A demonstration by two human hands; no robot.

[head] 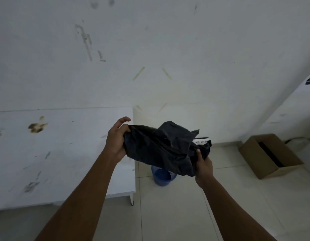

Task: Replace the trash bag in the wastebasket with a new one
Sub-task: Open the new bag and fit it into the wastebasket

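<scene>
A crumpled black trash bag (161, 146) hangs in the air between my two hands, at about chest height. My left hand (116, 141) grips its left edge, with the index finger sticking up free. My right hand (203, 166) pinches the bag's lower right part. Below the bag, on the tiled floor, stands a blue mesh wastebasket (163, 177); the bag hides its far rim. I see no liner inside the part of the basket that shows.
A stained white table (64, 153) fills the left side, its corner leg close to the wastebasket. An open cardboard box (270, 155) lies on the floor at the right. A white power strip (202, 141) shows behind the bag by the wall.
</scene>
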